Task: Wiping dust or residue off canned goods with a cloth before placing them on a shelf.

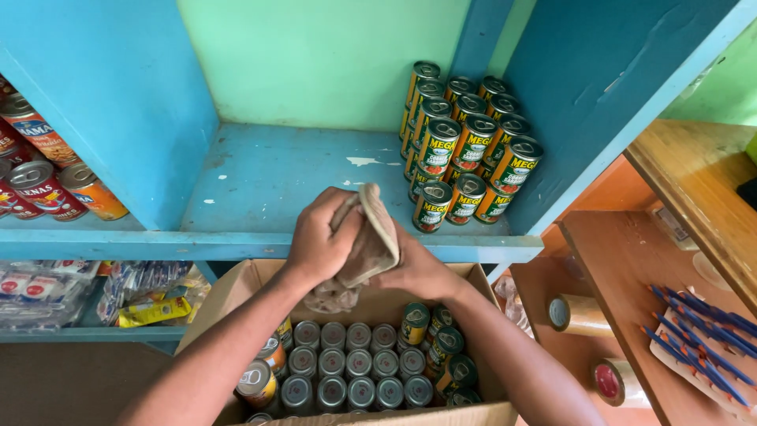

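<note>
Beige cloth (367, 241), worn and crumpled, sits bunched between both hands just above the front edge of the blue shelf (276, 185). The left hand (319, 241) is closed around one side of it, fingers curled over the fold; the right hand (414, 268) grips the other side from below, its thumb tucked under the rag. A loose tail of fabric hangs down beneath the hands toward the cardboard box (236, 288).

To wipe well from here, my judgement is that the cloth wants folding into a flat pad under one palm, so that it presses evenly on the chipped paint rather than dragging as a lump. The bare stretch of shelf lies just beyond the knuckles and off to the left hand's side, so strokes should run across that part and pull dust toward the front edge, not into the box below.

Just past the right hand stands a tight stack of green-and-yellow tins (465, 146), some upright, some lying on their sides at the front; a careless sweep there could roll one off. Below the wrists, the box holds rows of silver-topped cans (347, 367). Farther beyond the left hand, red-labelled tins (39, 177) fill the neighbouring compartment.
</note>
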